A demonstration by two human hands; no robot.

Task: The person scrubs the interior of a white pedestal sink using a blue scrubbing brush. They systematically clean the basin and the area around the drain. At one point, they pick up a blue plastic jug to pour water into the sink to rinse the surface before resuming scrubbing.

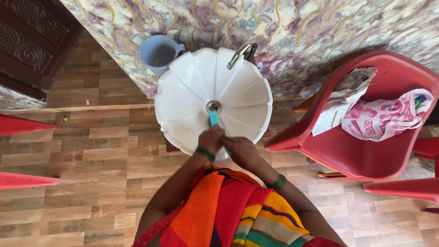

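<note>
Head view: both hands' grip closed on teal tool [214,119], long axis pointing at sink [183,87] drain.

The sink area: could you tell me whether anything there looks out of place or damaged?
Nothing looks damaged. The blue mug sits behind the sink, against the wall. Both hands hold a teal tool near the drain.

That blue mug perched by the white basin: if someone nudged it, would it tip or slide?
The blue mug looks like light plastic and seems empty, so a nudge would probably shift it easily. It sits at the rim of the white basin against the wall, so it might topple off. Its handle should give a firm grip.
</note>
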